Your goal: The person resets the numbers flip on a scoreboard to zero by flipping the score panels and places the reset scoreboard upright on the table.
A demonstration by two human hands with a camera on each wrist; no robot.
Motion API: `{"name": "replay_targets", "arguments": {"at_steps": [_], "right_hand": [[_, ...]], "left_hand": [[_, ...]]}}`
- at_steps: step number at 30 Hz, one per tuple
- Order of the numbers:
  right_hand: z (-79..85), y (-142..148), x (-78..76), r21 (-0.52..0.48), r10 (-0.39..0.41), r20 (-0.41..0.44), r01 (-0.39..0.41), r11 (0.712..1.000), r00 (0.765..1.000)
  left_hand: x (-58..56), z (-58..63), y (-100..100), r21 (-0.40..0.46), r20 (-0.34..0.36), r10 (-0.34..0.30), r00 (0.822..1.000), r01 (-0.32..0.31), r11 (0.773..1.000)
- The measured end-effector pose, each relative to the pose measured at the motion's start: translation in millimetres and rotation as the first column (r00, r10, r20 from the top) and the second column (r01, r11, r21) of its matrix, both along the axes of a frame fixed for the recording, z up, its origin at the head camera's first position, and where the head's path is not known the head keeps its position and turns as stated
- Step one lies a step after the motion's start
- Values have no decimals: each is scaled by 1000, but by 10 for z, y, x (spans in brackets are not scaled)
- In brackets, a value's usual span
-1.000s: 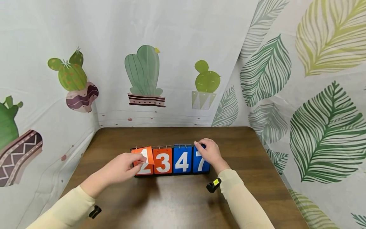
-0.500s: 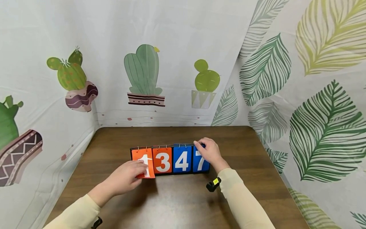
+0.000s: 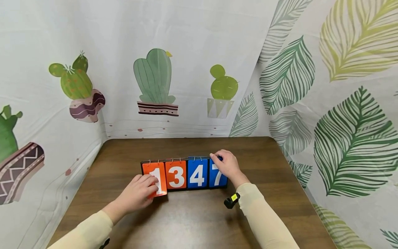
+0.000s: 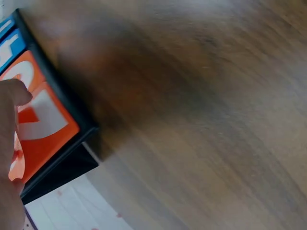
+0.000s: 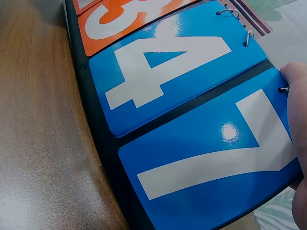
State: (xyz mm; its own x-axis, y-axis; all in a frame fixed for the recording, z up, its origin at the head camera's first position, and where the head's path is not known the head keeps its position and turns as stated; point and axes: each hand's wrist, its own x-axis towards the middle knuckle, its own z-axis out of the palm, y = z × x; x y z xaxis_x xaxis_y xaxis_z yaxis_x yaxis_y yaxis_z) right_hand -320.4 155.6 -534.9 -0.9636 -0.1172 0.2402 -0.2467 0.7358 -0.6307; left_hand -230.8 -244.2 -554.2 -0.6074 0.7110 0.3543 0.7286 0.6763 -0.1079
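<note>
A black tabletop flip scoreboard (image 3: 187,174) stands on the table, with orange number cards on the left and blue ones on the right. They read 1, 3, 4 and 7 and hang from metal rings along the top. My left hand (image 3: 136,193) holds the orange 1 card (image 3: 159,183) by its lower left part, its bottom edge tipped out from the board. The left wrist view shows an orange 2 card (image 4: 45,124) behind it. At the top right corner, my right hand (image 3: 227,166) grips the scoreboard, partly covering the blue 7 card (image 5: 211,163).
The brown wooden table (image 3: 192,221) reaches back to a white curtain (image 3: 192,41) printed with cacti. To the right hangs a curtain with leaf prints. Dark wrist devices (image 3: 231,200) are strapped at both sleeves.
My left hand has brought the 1 card down from its raised position, over the 2, and moved lower with it. The right hand has stayed on the corner.
</note>
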Motion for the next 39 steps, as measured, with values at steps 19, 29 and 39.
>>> {"name": "replay_targets", "arguments": {"at_steps": [19, 29, 39], "right_hand": [[-2, -6, -7, 4, 2, 21, -2, 1000, 1000], [11, -3, -6, -2, -4, 24, 4, 1000, 1000], [-6, -4, -4, 3, 4, -15, -4, 1000, 1000]], "left_hand": [[-34, 103, 37, 166, 225, 133, 965, -173, 971], [-395, 789, -75, 673, 636, -164, 754, -438, 596], [-1026, 771, -365, 629, 769, -477, 425, -635, 449]]}}
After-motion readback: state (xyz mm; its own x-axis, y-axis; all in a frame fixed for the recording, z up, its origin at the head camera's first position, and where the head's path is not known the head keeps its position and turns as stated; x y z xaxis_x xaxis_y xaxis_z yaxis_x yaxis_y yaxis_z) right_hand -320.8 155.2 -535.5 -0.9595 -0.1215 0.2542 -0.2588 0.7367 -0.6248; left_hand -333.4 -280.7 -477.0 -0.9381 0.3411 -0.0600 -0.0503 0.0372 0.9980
